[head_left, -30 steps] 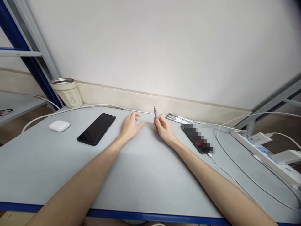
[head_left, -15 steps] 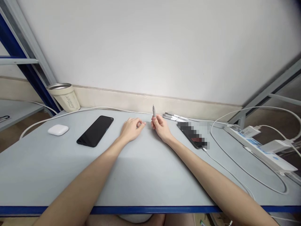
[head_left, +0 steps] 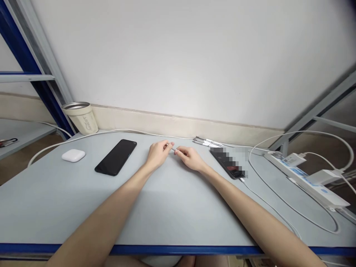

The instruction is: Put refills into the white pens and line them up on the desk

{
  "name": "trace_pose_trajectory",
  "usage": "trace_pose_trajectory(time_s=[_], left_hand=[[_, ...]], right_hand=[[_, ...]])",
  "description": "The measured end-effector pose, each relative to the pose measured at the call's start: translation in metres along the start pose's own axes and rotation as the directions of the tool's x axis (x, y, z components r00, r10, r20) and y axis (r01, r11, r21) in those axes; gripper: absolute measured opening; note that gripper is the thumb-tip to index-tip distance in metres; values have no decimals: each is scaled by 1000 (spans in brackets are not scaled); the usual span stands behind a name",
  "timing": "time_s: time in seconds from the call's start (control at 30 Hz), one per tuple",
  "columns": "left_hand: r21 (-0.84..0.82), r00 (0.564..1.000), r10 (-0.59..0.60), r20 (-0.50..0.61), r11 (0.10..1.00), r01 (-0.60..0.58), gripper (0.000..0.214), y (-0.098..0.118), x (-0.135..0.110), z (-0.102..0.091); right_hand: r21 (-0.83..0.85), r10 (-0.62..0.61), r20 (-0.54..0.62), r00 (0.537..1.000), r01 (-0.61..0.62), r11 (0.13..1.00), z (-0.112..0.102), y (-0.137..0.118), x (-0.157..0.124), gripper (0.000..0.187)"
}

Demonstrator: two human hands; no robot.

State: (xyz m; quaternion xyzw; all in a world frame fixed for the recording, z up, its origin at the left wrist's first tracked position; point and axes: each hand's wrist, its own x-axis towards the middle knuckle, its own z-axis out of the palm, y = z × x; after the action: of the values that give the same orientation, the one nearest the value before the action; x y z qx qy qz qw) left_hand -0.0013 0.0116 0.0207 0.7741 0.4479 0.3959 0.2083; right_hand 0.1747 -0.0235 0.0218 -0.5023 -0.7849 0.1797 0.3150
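Observation:
My left hand [head_left: 158, 154] and my right hand [head_left: 188, 157] meet at the far middle of the grey table [head_left: 167, 207]. Between their fingertips lies a thin grey pen [head_left: 174, 149], held level, with the fingers of both hands pinched on its two ends. Just right of my right hand, several more grey pens [head_left: 207, 142] lie by the wall. A black phone [head_left: 116, 157] lies screen-down left of my left hand.
A white earbud case [head_left: 73, 155] and a cream cup [head_left: 81, 117] sit at the far left. A second phone [head_left: 226, 162] on a white cable [head_left: 272, 209] lies to the right, with a white power strip [head_left: 306, 180] and chargers beyond. The table's front edge is blue.
My right hand has tipped the pen from upright down to level and moved left; my left hand has closed its fingers on the pen's other end.

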Motion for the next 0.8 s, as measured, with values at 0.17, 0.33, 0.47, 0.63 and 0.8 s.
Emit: trace_pose_trajectory(time_s=[0.17,0.33,0.47,0.63,0.8], left_hand=[[15,998,62,32,998,-63,38,-3,0,3],[64,1000,-7,23,998,6,35,-9,-1,17],[154,997,4,74,988,-15,38,-9,-2,21],[216,989,62,135,972,-91,37,-6,-2,20],[234,986,90,139,965,-121,36,-9,-1,22]], right_hand=[[-12,11,158,987,-10,1000,-17,3,8,38],[-409,52,95,994,-9,912,-52,30,20,25],[-636,185,17,983,-132,760,-90,64,29,25],[-757,296,-62,953,-238,608,-115,87,34,21],[-775,314,-4,950,-201,599,-103,94,33,11]])
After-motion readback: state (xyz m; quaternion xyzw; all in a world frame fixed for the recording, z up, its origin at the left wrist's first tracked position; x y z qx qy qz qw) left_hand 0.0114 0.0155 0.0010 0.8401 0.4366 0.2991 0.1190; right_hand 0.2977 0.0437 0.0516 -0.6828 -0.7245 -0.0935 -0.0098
